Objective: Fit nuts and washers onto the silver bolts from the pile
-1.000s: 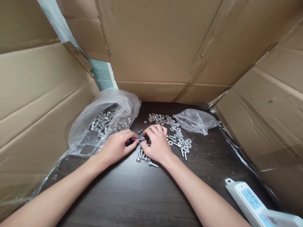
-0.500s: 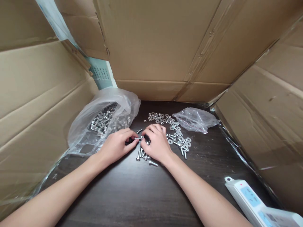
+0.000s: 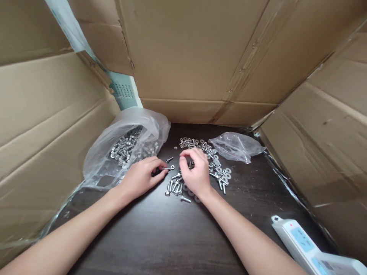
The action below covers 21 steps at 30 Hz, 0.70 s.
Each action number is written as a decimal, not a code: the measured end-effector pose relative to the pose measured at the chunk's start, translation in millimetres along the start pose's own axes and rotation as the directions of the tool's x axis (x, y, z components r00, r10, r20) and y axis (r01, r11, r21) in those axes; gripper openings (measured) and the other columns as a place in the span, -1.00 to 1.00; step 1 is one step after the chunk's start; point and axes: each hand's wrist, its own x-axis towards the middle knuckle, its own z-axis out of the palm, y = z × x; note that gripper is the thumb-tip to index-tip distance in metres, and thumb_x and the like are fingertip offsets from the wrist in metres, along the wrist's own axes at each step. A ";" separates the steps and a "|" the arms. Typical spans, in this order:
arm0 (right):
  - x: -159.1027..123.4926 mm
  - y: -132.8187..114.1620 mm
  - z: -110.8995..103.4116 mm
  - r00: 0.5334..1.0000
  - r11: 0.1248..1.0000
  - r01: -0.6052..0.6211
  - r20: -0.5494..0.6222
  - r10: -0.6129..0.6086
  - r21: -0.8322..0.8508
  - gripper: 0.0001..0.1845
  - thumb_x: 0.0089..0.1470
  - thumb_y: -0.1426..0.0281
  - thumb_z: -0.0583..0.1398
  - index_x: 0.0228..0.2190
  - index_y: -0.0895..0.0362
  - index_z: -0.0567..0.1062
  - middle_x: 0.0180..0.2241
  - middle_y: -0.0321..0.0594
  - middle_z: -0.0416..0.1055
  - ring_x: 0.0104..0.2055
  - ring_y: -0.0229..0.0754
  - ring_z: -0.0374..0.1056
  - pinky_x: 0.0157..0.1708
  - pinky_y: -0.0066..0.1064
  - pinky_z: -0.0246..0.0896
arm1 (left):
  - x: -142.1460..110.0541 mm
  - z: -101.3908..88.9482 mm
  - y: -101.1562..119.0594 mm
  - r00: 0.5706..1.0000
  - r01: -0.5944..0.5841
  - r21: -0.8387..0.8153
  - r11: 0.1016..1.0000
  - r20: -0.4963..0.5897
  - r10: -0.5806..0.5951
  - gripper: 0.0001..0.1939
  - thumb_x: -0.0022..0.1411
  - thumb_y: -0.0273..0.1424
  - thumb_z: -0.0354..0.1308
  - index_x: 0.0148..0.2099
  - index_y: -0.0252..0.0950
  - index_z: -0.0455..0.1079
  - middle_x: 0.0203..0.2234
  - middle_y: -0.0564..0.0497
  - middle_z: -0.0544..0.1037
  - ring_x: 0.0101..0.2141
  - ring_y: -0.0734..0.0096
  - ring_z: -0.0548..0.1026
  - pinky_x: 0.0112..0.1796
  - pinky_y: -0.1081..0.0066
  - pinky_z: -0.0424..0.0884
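Observation:
My left hand (image 3: 145, 172) is closed in a pinch on a metal bolt (image 3: 166, 168), its shank pointing right. A small metal ring (image 3: 172, 167), a nut or washer, sits at the tip of that shank. Just to the right, my right hand (image 3: 196, 170) hovers with thumb and forefinger curved and slightly apart, nothing visible between them. Below the fingertips lies a group of bolts (image 3: 174, 186), and one bolt (image 3: 169, 159) rests beyond the held one. Loose washers (image 3: 226, 176), nuts and more bolts spread behind and right of my right hand, which partly hides them.
A translucent plastic bag (image 3: 97, 152) full of bolts stands open at the left. An emptier clear bag (image 3: 236, 147) lies at the back right. A white power strip (image 3: 298, 236) is at the front right. Cardboard walls (image 3: 195, 57) enclose the dark table (image 3: 160, 236).
My right hand has let go of the ring at the bolt's tip and moved right, its fingers parting. My left hand keeps the bolt in the same place.

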 end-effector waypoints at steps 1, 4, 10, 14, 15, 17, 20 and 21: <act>1.7 -1.9 -1.3 0.999 0.999 -0.035 -0.040 0.036 0.035 -0.86 0.19 0.41 0.09 -0.39 0.07 0.42 -0.35 -0.22 0.49 -0.23 -0.11 0.37 -0.11 -0.23 0.20 | 0.0 0.0 -0.5 1.000 0.001 -0.002 1.000 -0.001 -0.001 -0.80 0.38 -0.27 0.15 -0.17 -0.23 0.55 -0.35 0.02 0.59 -0.37 0.37 0.53 -0.34 0.42 0.39; 10.0 -10.2 -7.4 0.985 0.982 -0.135 -0.090 0.148 0.133 -0.90 0.15 0.42 0.08 -0.36 0.06 0.40 -0.37 -0.22 0.44 -0.29 -0.12 0.36 -0.20 -0.26 0.27 | -0.3 0.3 -2.0 1.000 0.001 -0.001 1.000 -0.003 -0.001 -0.79 0.39 -0.25 0.14 -0.16 -0.22 0.55 -0.34 0.01 0.59 -0.37 0.37 0.53 -0.33 0.42 0.39; 40.0 -28.6 -44.3 0.940 0.914 -0.269 -0.125 0.318 0.305 -0.70 0.01 0.43 0.22 -0.54 0.03 0.16 -0.57 -0.44 -0.02 -0.53 -0.30 -0.03 -0.52 -0.42 0.01 | -0.5 0.1 -2.3 1.000 0.005 -0.002 1.000 0.002 -0.005 -0.79 0.39 -0.25 0.14 -0.16 -0.22 0.55 -0.33 0.01 0.60 -0.36 0.37 0.53 -0.32 0.42 0.38; 50.2 -29.8 -69.5 0.942 0.905 -0.335 0.078 0.326 0.260 -0.41 0.06 0.36 0.23 -0.67 0.03 -0.09 -0.66 -0.45 -0.21 -0.59 -0.37 -0.25 -0.61 -0.41 -0.25 | -0.2 -0.1 -1.8 1.000 0.016 -0.003 1.000 0.017 -0.016 -0.81 0.39 -0.26 0.15 -0.15 -0.21 0.55 -0.33 0.02 0.59 -0.36 0.37 0.53 -0.32 0.41 0.37; 50.7 -29.0 -72.9 0.940 0.906 -0.339 0.127 0.316 0.252 -0.40 0.08 0.34 0.23 -0.69 0.03 -0.09 -0.67 -0.45 -0.22 -0.60 -0.38 -0.28 -0.62 -0.41 -0.28 | -0.2 -0.2 -1.7 1.000 0.016 -0.002 1.000 0.019 -0.016 -0.80 0.39 -0.26 0.15 -0.15 -0.21 0.55 -0.33 0.02 0.59 -0.36 0.37 0.52 -0.32 0.41 0.36; 51.2 -27.4 -77.0 0.939 0.911 -0.336 0.166 0.302 0.241 -0.38 0.10 0.32 0.23 -0.70 0.03 -0.10 -0.68 -0.46 -0.25 -0.61 -0.39 -0.32 -0.62 -0.41 -0.31 | -0.4 -0.3 -1.5 1.000 0.016 0.002 1.000 0.024 -0.016 -0.80 0.39 -0.26 0.14 -0.16 -0.22 0.55 -0.33 0.02 0.59 -0.36 0.37 0.52 -0.32 0.41 0.36; 53.3 -26.1 -80.9 0.904 0.920 -0.369 0.280 0.323 0.132 -0.36 0.11 0.29 0.24 -0.69 0.03 -0.10 -0.68 -0.48 -0.24 -0.62 -0.40 -0.31 -0.62 -0.41 -0.32 | -0.7 -0.5 -1.3 0.999 0.021 0.004 1.000 0.034 -0.021 -0.79 0.39 -0.26 0.14 -0.15 -0.22 0.55 -0.33 0.01 0.59 -0.36 0.37 0.52 -0.32 0.41 0.35; 54.5 -25.9 -82.4 0.876 0.916 -0.395 0.326 0.355 0.063 -0.36 0.11 0.28 0.25 -0.70 0.03 -0.10 -0.69 -0.48 -0.23 -0.63 -0.40 -0.30 -0.62 -0.41 -0.32 | -0.7 -0.5 -1.4 0.999 0.024 0.005 1.000 0.038 -0.024 -0.79 0.39 -0.26 0.14 -0.15 -0.22 0.55 -0.33 0.01 0.58 -0.36 0.37 0.52 -0.32 0.41 0.35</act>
